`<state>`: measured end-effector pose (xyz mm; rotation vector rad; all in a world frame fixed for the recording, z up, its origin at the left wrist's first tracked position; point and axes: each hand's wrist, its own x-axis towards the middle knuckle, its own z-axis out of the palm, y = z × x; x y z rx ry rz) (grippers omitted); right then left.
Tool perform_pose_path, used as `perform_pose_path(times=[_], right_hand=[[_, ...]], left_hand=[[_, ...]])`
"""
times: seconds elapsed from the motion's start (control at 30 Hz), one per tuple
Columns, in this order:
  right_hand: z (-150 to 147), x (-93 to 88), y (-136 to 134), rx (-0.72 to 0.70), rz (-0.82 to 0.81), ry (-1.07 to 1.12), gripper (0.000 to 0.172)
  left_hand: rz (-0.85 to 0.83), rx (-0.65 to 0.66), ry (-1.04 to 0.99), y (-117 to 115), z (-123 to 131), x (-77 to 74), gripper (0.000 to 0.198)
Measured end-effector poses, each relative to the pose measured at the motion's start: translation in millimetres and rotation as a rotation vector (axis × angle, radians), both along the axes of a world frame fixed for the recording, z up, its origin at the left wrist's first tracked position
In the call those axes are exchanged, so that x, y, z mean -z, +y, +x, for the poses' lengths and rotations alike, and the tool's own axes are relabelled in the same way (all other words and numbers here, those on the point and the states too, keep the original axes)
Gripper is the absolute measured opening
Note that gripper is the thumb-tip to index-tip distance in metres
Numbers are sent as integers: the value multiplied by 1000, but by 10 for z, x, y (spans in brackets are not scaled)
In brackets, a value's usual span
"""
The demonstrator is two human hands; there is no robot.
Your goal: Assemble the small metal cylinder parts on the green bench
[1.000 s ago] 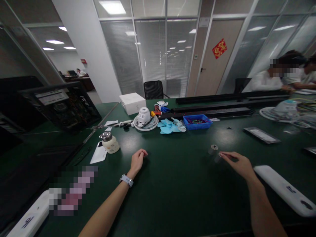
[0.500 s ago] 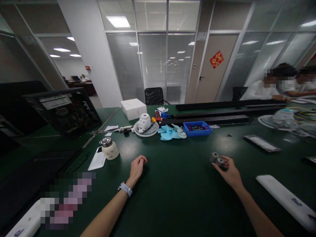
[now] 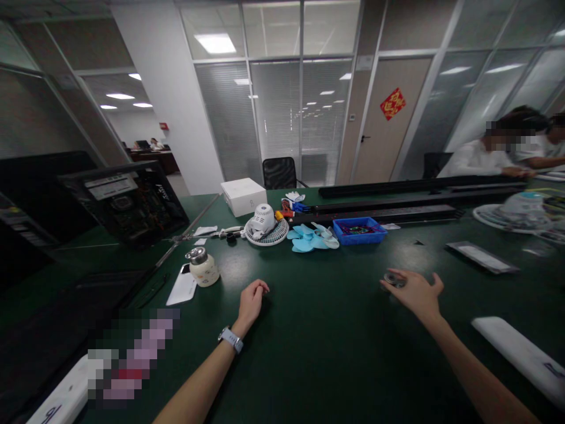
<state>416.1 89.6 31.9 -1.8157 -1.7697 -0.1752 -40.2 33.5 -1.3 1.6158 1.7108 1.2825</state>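
My left hand (image 3: 253,303), with a watch (image 3: 230,340) on its wrist, rests on the green table, its fingers loosely curled and nothing visible in them. On the right, my right hand (image 3: 415,292) pinches a small grey metal cylinder (image 3: 394,279) between thumb and index finger, while the other fingers spread away. The hand covers much of that spot, so a second cylinder there cannot be told apart clearly. To the left of my left hand stands a cream flask (image 3: 205,272) with a steel lid, beside a white phone-like slab (image 3: 182,287).
Further back lie a white fan head on its round grille (image 3: 266,231), light blue fan blades (image 3: 309,237) and a blue tray (image 3: 359,231) of small parts. A white box (image 3: 244,196) stands behind. At the right are a long white bar (image 3: 518,350) and a seated person (image 3: 474,159).
My right hand has shifted from beside the two grey cylinders to over them, fingers lifting outward. My left hand keeps its pose; the whole view has shifted slightly.
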Motion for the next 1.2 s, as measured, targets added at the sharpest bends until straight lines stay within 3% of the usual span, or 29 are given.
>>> perform_pose_path(times=[0.13, 0.27, 0.37, 0.53, 0.7, 0.93, 1.2], right_hand=[[-221, -223, -22, -78, 133, 58, 46], [-943, -352, 66, -387, 117, 151, 48], [-1591, -221, 175, -575, 2, 261, 40], [-2207, 179, 298, -585, -63, 475, 40], [-2300, 351, 332, -652, -129, 636, 43], [-2329, 421, 405, -766, -183, 722, 43], [-2326, 435, 430, -829, -185, 687, 38]], left_hand=[[5, -3, 16, 29, 14, -44, 28], [33, 0, -6, 249, 86, -84, 29], [70, -3, -36, 432, 147, -62, 30], [62, 53, -15, 528, 174, -4, 33], [192, 106, 105, 510, 307, -97, 29], [227, 44, 251, 582, 695, -105, 20], [180, -44, 208, 601, 714, -94, 17]])
